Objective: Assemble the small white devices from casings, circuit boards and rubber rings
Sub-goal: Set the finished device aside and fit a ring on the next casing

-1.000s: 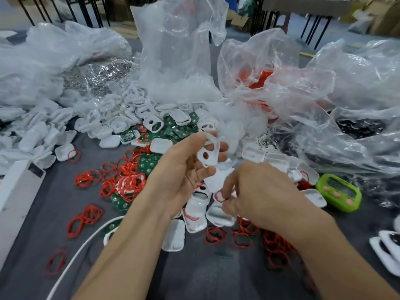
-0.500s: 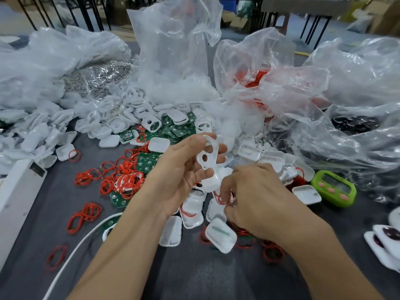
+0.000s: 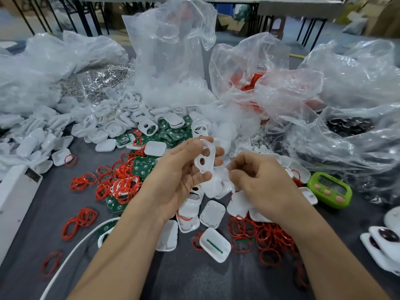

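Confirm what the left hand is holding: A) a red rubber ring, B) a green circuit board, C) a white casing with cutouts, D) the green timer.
C: the left hand pinches a white casing with cutouts between thumb and fingertips, above the pile. The green circuit boards and the green timer lie on the table.

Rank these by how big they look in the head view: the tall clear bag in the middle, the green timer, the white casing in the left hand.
1. tall clear bag, largest by far.
2. green timer.
3. white casing in the left hand, smallest, though held nearer the camera.
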`<state>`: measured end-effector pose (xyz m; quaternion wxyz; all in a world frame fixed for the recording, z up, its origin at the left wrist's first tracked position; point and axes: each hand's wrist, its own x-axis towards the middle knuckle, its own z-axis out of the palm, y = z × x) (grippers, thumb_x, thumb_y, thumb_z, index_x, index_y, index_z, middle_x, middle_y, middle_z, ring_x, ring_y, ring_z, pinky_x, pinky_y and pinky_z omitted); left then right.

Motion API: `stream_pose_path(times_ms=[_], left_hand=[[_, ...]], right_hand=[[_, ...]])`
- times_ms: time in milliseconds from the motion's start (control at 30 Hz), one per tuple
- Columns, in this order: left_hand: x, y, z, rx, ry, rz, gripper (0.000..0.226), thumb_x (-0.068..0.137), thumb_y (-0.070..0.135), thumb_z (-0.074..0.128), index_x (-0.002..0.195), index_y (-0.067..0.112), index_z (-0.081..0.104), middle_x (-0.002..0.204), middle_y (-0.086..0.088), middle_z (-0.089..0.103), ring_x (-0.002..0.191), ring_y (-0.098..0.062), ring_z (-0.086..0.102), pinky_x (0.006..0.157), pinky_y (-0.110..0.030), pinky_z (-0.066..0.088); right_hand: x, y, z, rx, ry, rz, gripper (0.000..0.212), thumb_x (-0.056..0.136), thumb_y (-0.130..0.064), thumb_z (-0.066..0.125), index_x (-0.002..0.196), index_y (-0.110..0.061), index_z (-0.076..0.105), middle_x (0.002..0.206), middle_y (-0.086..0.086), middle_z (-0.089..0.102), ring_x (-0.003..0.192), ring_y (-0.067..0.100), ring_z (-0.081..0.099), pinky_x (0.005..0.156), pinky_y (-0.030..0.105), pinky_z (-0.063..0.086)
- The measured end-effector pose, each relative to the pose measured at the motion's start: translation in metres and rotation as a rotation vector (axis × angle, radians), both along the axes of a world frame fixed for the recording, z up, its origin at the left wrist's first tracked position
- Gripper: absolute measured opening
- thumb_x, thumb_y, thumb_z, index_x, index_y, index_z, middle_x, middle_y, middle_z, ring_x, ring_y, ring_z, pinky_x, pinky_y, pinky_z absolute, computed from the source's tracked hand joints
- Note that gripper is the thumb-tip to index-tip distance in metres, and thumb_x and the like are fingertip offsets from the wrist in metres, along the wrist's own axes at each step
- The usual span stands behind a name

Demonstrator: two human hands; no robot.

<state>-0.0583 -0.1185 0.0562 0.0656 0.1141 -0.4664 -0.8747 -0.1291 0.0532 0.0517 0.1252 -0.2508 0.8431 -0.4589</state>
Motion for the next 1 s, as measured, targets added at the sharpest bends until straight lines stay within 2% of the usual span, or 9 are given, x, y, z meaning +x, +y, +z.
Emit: stream_pose_path(times_ms=[67, 200, 267, 367, 500, 633, 767, 867, 1000], left_hand=[[-0.001, -0.001, 0.0, 0.003, 0.001, 0.003, 0.037, 0.082, 0.031, 0.067, 0.111, 0.009, 0.071, 0.109, -0.015, 0.077, 0.09, -0.019, 0.076, 0.06, -0.022, 0.061], [-0.001, -0.001, 0.001, 0.004, -0.004, 0.004, 0.037, 0.082, 0.03, 0.065, 0.112, 0.009, 0.07, 0.107, -0.014, 0.078, 0.089, -0.019, 0.076, 0.06, -0.022, 0.06], [-0.001, -0.001, 0.001, 0.011, -0.007, 0.007, 0.038, 0.081, 0.03, 0.066, 0.112, 0.008, 0.07, 0.107, -0.014, 0.078, 0.088, -0.019, 0.076, 0.059, -0.022, 0.06], [-0.002, 0.0, 0.0, 0.021, -0.011, 0.011, 0.04, 0.08, 0.03, 0.067, 0.113, 0.008, 0.07, 0.107, -0.014, 0.078, 0.092, -0.02, 0.076, 0.059, -0.022, 0.061], [-0.005, 0.001, -0.003, -0.007, -0.019, 0.007, 0.043, 0.08, 0.026, 0.069, 0.119, 0.01, 0.068, 0.113, -0.013, 0.077, 0.105, -0.023, 0.075, 0.065, -0.026, 0.062], [-0.006, 0.002, -0.01, -0.037, 0.005, -0.025, 0.039, 0.074, 0.006, 0.082, 0.111, 0.01, 0.072, 0.115, -0.014, 0.076, 0.108, -0.025, 0.074, 0.079, -0.038, 0.064], [-0.005, 0.005, -0.013, -0.058, 0.031, -0.108, 0.035, 0.077, -0.003, 0.07, 0.109, 0.011, 0.073, 0.12, -0.016, 0.074, 0.107, -0.026, 0.073, 0.089, -0.036, 0.062], [-0.004, 0.005, -0.012, -0.037, 0.052, -0.136, 0.038, 0.077, -0.007, 0.067, 0.11, 0.011, 0.073, 0.123, -0.017, 0.073, 0.111, -0.029, 0.072, 0.095, -0.037, 0.06], [-0.003, 0.004, -0.01, 0.027, 0.05, -0.158, 0.037, 0.08, -0.005, 0.067, 0.113, 0.009, 0.072, 0.121, -0.016, 0.074, 0.109, -0.03, 0.072, 0.092, -0.041, 0.061]], right_hand=[[0.002, 0.001, -0.001, 0.04, 0.075, 0.018, 0.019, 0.088, -0.016, 0.072, 0.078, -0.031, 0.068, 0.072, -0.01, 0.071, 0.067, 0.009, 0.065, 0.062, 0.025, 0.053], [0.002, 0.006, 0.001, 0.145, 0.138, 0.082, 0.031, 0.075, 0.001, 0.071, 0.071, -0.029, 0.069, 0.068, -0.013, 0.07, 0.063, 0.003, 0.064, 0.056, 0.011, 0.045], [-0.001, 0.009, 0.004, 0.058, 0.081, 0.063, 0.036, 0.073, 0.008, 0.07, 0.073, -0.028, 0.073, 0.07, -0.01, 0.073, 0.061, 0.003, 0.062, 0.058, 0.012, 0.045], [-0.005, 0.009, 0.009, -0.261, -0.105, -0.072, 0.037, 0.079, 0.011, 0.073, 0.08, -0.025, 0.08, 0.076, -0.001, 0.077, 0.067, 0.01, 0.066, 0.064, 0.02, 0.054], [-0.005, 0.002, 0.01, -0.644, -0.438, -0.205, 0.025, 0.09, -0.001, 0.069, 0.078, -0.017, 0.083, 0.08, 0.009, 0.078, 0.068, 0.014, 0.069, 0.063, 0.022, 0.057], [0.001, -0.006, 0.006, -0.684, -0.445, -0.342, 0.023, 0.091, 0.0, 0.07, 0.077, -0.014, 0.08, 0.073, 0.006, 0.076, 0.059, 0.01, 0.066, 0.055, 0.019, 0.053], [0.005, -0.007, 0.006, -0.692, -0.465, -0.278, 0.023, 0.085, 0.001, 0.075, 0.07, -0.015, 0.081, 0.069, 0.007, 0.073, 0.052, 0.011, 0.053, 0.051, 0.019, 0.046], [0.004, -0.006, 0.008, -0.77, -0.537, -0.233, 0.024, 0.085, 0.002, 0.072, 0.071, -0.015, 0.081, 0.072, 0.01, 0.074, 0.057, 0.013, 0.065, 0.054, 0.02, 0.054], [0.006, -0.004, 0.008, -0.786, -0.481, -0.122, 0.007, 0.074, -0.014, 0.075, 0.073, -0.018, 0.081, 0.079, 0.006, 0.078, 0.065, 0.011, 0.068, 0.06, 0.019, 0.053]])
